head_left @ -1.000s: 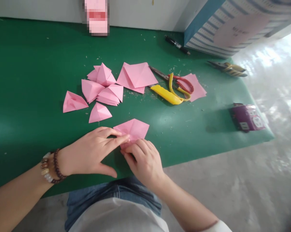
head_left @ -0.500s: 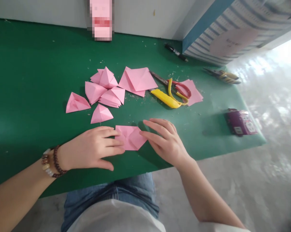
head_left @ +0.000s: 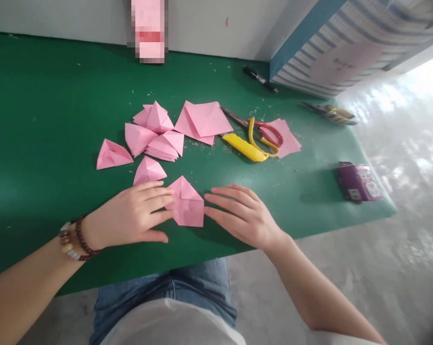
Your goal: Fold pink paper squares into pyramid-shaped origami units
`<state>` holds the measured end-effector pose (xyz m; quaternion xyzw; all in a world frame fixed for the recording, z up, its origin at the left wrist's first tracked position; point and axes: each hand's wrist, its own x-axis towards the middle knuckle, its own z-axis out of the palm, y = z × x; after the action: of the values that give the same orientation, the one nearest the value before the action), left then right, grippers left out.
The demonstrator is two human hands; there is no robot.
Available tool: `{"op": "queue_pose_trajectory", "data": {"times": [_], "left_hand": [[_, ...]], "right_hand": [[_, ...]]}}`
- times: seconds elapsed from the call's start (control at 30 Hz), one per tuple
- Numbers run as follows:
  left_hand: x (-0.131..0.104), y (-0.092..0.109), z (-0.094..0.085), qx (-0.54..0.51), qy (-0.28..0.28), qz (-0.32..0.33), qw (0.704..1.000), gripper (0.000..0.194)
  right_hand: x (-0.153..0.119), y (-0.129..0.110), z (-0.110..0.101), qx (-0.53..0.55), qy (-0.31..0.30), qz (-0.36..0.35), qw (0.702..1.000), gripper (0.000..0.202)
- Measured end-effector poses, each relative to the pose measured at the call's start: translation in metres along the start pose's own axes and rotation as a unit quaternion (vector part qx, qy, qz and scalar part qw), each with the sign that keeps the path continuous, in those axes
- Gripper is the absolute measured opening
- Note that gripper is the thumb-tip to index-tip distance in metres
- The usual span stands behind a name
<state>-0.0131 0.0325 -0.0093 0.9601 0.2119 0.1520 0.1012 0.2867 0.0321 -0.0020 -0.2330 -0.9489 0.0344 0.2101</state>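
A partly folded pink paper [head_left: 189,206] lies on the green table [head_left: 58,191] between my hands, its pointed end toward the back. The spread fingertips of my left hand [head_left: 141,211] rest on its left edge. My right hand [head_left: 238,211] is open, with its fingertips at or just beside the paper's right edge. Right behind my left fingers lies a folded pink piece [head_left: 149,170]. Further back are another folded piece [head_left: 113,155], a cluster of several folded pieces [head_left: 159,117] and some flatter pink sheets [head_left: 209,120].
Red-handled scissors [head_left: 270,132] and a yellow-handled cutter [head_left: 245,147] lie by more pink paper [head_left: 288,139]. A pen [head_left: 260,79], pliers [head_left: 331,114] and a purple box [head_left: 360,182] are at the right. A striped box [head_left: 327,52] stands at the back right.
The pink paper between my hands has turned, so its point now faces the back instead of the right. My right hand has shifted slightly left and toward me.
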Motion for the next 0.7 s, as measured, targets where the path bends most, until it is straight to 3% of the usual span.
{"op": "queue_pose_trajectory", "data": {"times": [0.17,0.3,0.47,0.7], "left_hand": [[0.001,0.0,0.002,-0.007,0.019,-0.004,1.0,0.036],[0.002,0.001,0.001,-0.012,0.011,-0.007,1.0,0.038],[-0.001,0.0,-0.002,-0.012,-0.019,-0.001,1.0,0.037],[-0.004,0.002,-0.004,-0.023,-0.038,-0.004,0.999,0.051]], "right_hand": [[0.009,0.003,-0.005,-0.082,0.022,-0.113,0.99,0.021],[0.017,-0.002,0.004,-0.073,0.03,-0.144,0.986,0.016],[0.018,-0.006,0.014,0.008,0.028,-0.099,0.995,0.013],[0.019,-0.007,0.024,0.113,0.042,0.005,0.993,0.007]]}}
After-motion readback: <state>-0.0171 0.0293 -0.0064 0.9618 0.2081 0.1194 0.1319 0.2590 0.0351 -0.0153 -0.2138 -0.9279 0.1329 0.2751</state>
